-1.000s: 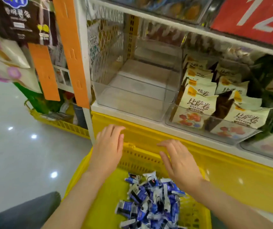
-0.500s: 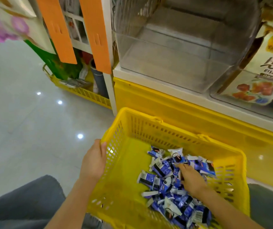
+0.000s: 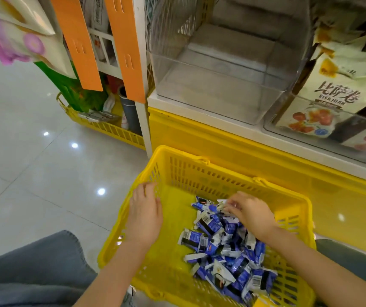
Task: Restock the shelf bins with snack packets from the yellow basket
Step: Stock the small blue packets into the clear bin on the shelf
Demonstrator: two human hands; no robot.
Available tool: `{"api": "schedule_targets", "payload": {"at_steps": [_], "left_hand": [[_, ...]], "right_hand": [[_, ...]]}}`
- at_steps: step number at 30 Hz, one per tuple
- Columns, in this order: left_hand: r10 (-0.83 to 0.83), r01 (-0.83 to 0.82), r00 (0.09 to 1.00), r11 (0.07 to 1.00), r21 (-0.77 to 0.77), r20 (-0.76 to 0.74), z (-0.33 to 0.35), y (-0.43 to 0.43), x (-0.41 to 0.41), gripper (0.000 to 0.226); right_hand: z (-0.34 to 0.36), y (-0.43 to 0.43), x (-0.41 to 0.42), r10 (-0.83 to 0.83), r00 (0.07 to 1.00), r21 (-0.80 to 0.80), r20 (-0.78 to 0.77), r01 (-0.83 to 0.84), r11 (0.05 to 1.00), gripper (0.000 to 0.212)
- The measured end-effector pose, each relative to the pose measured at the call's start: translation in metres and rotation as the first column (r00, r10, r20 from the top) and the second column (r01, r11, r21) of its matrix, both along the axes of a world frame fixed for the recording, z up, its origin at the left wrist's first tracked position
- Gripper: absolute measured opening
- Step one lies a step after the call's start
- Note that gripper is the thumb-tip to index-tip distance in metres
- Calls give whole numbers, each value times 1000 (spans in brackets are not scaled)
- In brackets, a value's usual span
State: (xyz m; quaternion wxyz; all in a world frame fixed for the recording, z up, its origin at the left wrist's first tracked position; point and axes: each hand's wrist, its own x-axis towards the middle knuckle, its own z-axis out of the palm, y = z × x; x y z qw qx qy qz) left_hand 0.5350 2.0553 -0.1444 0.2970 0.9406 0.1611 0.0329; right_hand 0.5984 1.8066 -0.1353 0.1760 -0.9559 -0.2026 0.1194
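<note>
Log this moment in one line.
stage: picking | right hand: pinching snack packet in yellow basket | left hand: by basket's left wall

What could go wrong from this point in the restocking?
1. The right hand pinches one small packet with its fingertips; that thin grip could slip on the lift.
2. Cream snack bags fill the space right beside the empty clear bin, so packets might land among them.

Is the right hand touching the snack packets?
Touching. Head view shows the right hand pinching a packet, with no gap visible.
</note>
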Motion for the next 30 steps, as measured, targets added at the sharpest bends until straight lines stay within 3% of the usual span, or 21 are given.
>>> {"api": "schedule_targets", "payload": {"at_steps": [2, 3, 5, 8, 10, 12, 14, 17, 19, 22, 25, 30], "left_hand": [[-50, 5, 988, 955, -296, -143, 6, -23, -5, 23], [-63, -85, 960, 862, -500, -273, 13, -33, -6, 29], [-119, -320, 888, 535, -782, -445, 26, -48, -9, 45], [-156, -420, 882, 165, -892, -444, 31, -56, -11, 54], [-143, -384, 909, 71, -921, -391, 33, -57, -13, 44], [-145, -313, 930, 172, -934, -338, 33, -60, -16, 34], [-104, -293, 937, 285, -913, -334, 33, -61, -20, 28], [-18, -337, 932, 315, -887, -361, 31, -59, -23, 22], [-7, -348, 928, 348, -871, -373, 30, -58, -23, 18], [-33, -345, 922, 390, -854, -387, 27, -59, -24, 24], [-61, -333, 918, 418, -845, -392, 22, -62, -25, 24], [-61, -343, 911, 434, -833, -407, 14, -62, -29, 15]], "right_hand": [[22, 15, -8, -54, 993, 139, 105, 39, 990, 14], [31, 22, -15, -74, 985, 216, 155, 39, 976, 12], [47, 33, -32, -53, 965, 331, 257, -37, 943, 9], [56, 36, -57, 96, 919, 295, 382, -220, 930, 13], [53, 34, -70, 198, 888, 235, 415, -315, 920, 18], [48, 27, -79, 280, 884, 237, 376, -383, 893, 15], [38, 17, -83, 296, 925, 280, 237, -356, 891, 17], [7, -9, -76, -24, 998, 210, -66, 38, 977, 36], [-22, -35, -67, -260, 940, 22, -223, 271, 962, 47], [-59, -65, -63, -426, 821, -155, -380, 397, 905, 60], [-82, -78, -64, -452, 795, -281, -405, 362, 889, 67], [-97, -71, -53, -423, 864, -460, -272, 269, 846, 67]]}}
